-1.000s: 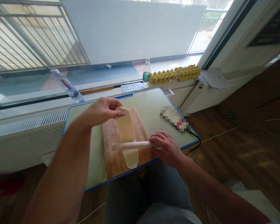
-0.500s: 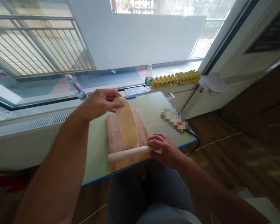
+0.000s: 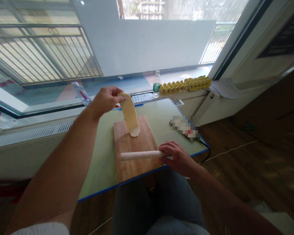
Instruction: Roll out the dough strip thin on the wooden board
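Observation:
A long flat sheet of pale yellow dough (image 3: 130, 115) hangs from my left hand (image 3: 110, 98), which pinches its upper end. The sheet's lower end touches or hangs just over the wooden board (image 3: 134, 168); I cannot tell which. My right hand (image 3: 175, 154) is wrapped round the right end of a pale wooden rolling pin (image 3: 140, 155). The pin lies across the near half of the board, below the dough and apart from it.
The board rests on a light-topped table (image 3: 101, 156) with blue edging. A blurred-out object (image 3: 185, 126) with a black cable lies on the right. Along the windowsill stand a plastic bottle (image 3: 156, 85), yellow egg-tray-like pieces (image 3: 186, 85) and another bottle (image 3: 81, 93) at left.
My left hand has lifted the dough up and away from me, so its lower end has left the rolling pin. The pin has shifted slightly right with my right hand.

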The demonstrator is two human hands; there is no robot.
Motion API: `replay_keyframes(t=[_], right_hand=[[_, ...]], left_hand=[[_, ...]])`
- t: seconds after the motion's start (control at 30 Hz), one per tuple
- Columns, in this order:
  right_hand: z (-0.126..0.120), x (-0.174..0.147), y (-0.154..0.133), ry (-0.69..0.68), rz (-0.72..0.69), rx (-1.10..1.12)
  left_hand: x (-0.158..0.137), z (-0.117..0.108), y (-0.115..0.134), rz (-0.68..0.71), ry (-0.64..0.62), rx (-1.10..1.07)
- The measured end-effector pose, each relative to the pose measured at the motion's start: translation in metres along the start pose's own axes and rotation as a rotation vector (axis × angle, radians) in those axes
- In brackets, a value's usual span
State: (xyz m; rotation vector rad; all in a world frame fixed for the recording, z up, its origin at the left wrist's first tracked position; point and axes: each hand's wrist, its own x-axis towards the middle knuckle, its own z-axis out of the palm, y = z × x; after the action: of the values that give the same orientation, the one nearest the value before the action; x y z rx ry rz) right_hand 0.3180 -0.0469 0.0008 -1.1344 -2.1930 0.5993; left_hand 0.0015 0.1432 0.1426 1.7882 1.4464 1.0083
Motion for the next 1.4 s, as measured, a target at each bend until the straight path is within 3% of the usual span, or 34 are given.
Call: replay_keyframes(t=[0.1,0.2,0.33,0.43,0.47,0.57,0.7,0.9,1.1,1.23,1.4], right_hand=[[-0.006,-0.003,0.002,0.061,0.029,0.049],[-0.013,-0.013,0.008,0.132,0.109,0.149],[-0.024,-0.029,0.019,0.202,0.302,0.287],[-0.029,-0.033,0.025,0.258,0.408,0.320],[-0.029,-0.033,0.027,0.276,0.419,0.316],[-0.025,-0.026,0.026,0.285,0.407,0.285],[-0.012,-0.007,0.019,0.221,0.306,0.193],[0.008,0.035,0.009,0.120,0.150,-0.062],[0.022,0.059,0.010,0.081,0.164,-0.111],[0.026,0.059,0.012,0.063,0.193,-0.152],[0.024,0.070,0.017,0.037,0.191,-0.225]], left_hand=[[-0.019,0.000,0.023,0.142,0.086,-0.035],[-0.065,0.013,0.025,0.249,0.111,-0.024],[-0.155,0.048,-0.005,0.125,0.029,0.079],[-0.217,0.080,-0.033,0.084,-0.112,0.135],[-0.233,0.088,-0.040,0.106,-0.151,0.129],[-0.264,0.105,-0.050,0.128,-0.110,0.115],[-0.281,0.115,-0.050,0.175,-0.038,0.173],[-0.283,0.116,-0.058,0.347,0.032,0.355],[-0.266,0.121,-0.067,0.365,0.220,0.440],[-0.265,0.130,-0.063,0.348,0.244,0.442],[-0.289,0.133,-0.058,0.318,0.200,0.435]])
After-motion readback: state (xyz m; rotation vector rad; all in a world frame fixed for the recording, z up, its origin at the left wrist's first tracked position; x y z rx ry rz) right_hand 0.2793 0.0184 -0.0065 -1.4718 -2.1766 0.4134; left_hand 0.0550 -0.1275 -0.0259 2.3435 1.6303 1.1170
